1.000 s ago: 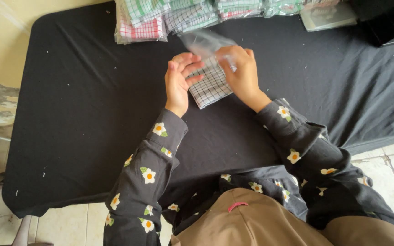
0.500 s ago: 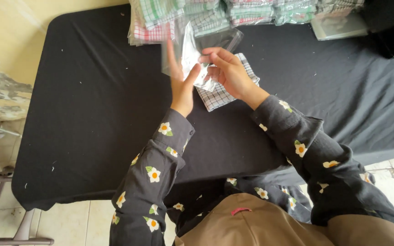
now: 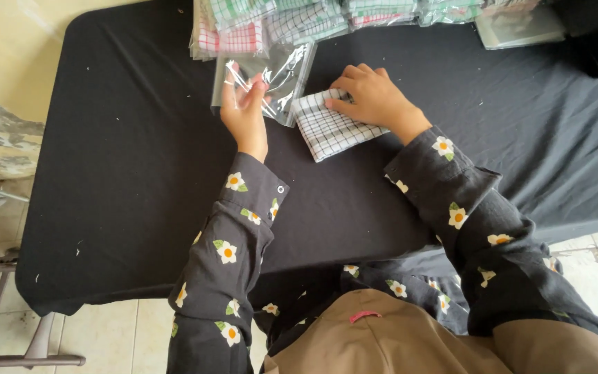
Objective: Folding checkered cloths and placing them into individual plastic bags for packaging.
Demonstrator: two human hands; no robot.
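In the head view, a clear plastic sleeve (image 3: 266, 82) is pinched at its near edge by the left hand (image 3: 246, 111), thumb and fingers closed on the film, and is held open just above the black tablecloth (image 3: 126, 173). Just beside it, a folded white cloth with a dark grid check (image 3: 333, 128) lies flat on the tablecloth, its far corner touching or slightly overlapping the sleeve's mouth. The right hand (image 3: 372, 97) is laid on the cloth's upper end, fingers curled over the edge and pressing down; whether the edge is truly gripped or only pressed cannot be told. Behind the sleeve, stacks of bagged checked cloths (image 3: 271, 24) are ranged along the far edge of the table, the nearest touching or nearly touching the sleeve, and a flat clear packet (image 3: 520, 26) lies to the far right. Several risks are judged likely. The sleeve's mouth could collapse, since the thin film is held at one side only, and the cloth's corner would then catch on the rim. The fold could be loosened if the cloth is pushed by one end. The near stack could be nudged by the sleeve.
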